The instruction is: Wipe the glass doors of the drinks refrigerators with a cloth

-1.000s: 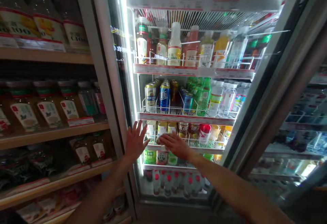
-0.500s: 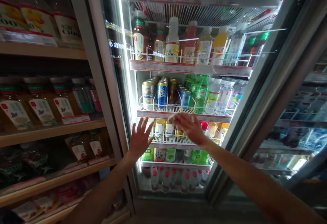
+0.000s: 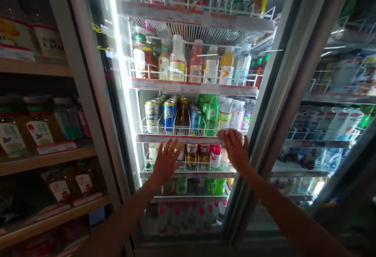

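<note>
My right hand (image 3: 237, 152) presses a pale, crumpled cloth (image 3: 222, 136) against the glass door (image 3: 188, 87) of a lit drinks cooler, close to the door's right frame. The cloth lies partly under the fingers. Lower on the left, my left hand (image 3: 167, 161) is up at the glass with its fingers spread and nothing in it; whether it touches the pane I cannot tell. Behind the hands, through the pane, stand a blue can (image 3: 169, 115), a green bottle (image 3: 212, 115) and a red-labelled can (image 3: 216, 156).
Wooden shelves (image 3: 38, 157) with bottled drinks stand along the left. On the right, past a metal door frame (image 3: 282, 104), is another cooler section with bottles (image 3: 337, 120). A bright light strip (image 3: 119, 53) runs down the cooler's left inner side.
My right hand has moved right across the glass with the cloth, towards the door frame. The view has shifted to the right, and my left hand stays raised with spread fingers.
</note>
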